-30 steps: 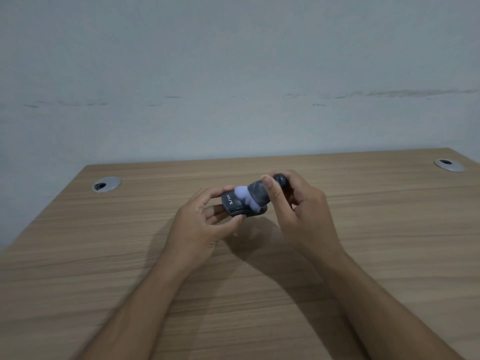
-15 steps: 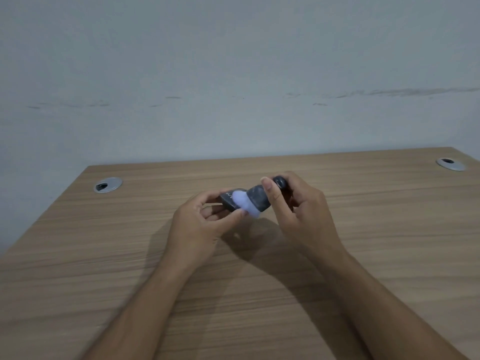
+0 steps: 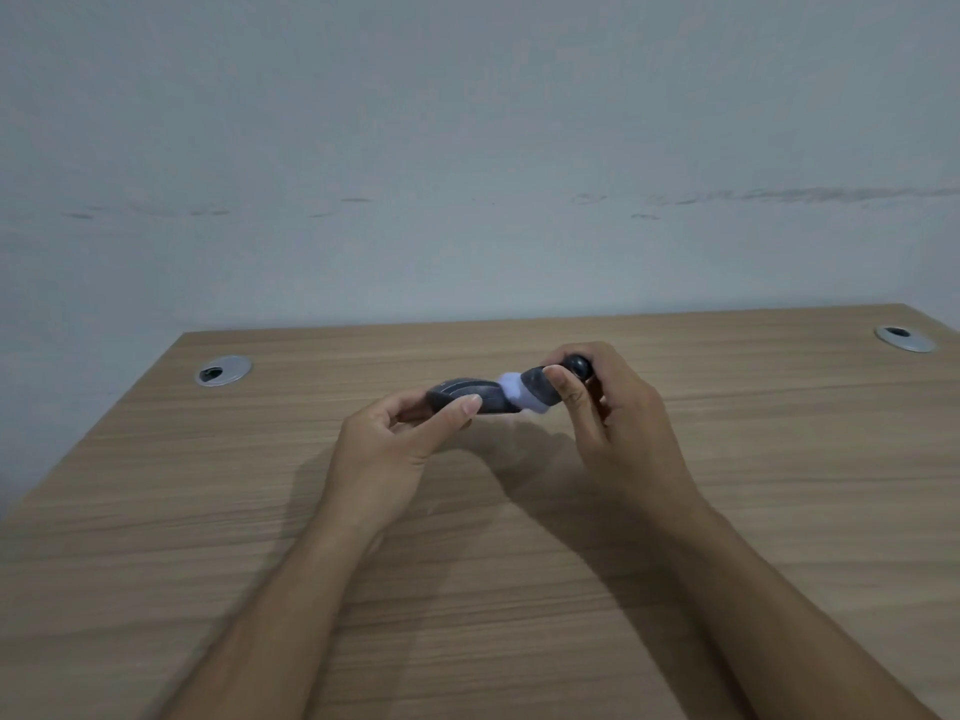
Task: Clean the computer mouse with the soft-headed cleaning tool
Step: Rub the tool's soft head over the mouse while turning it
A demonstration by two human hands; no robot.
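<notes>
Since a moment ago I've turned the computer mouse (image 3: 465, 398) in my left hand (image 3: 400, 439), so its curved back now shows instead of the printed underside, and the tool has slid to its right end. My left thumb and fingers pinch the mouse above the wooden desk (image 3: 519, 589). My right hand (image 3: 608, 413) is closed around the soft-headed cleaning tool (image 3: 540, 389), its pale head touching the mouse. Pressing sideways could twist the mouse from that light pinch. Two cable grommets (image 3: 223, 370) sit far back, before a scuffed pale wall (image 3: 467, 148).
</notes>
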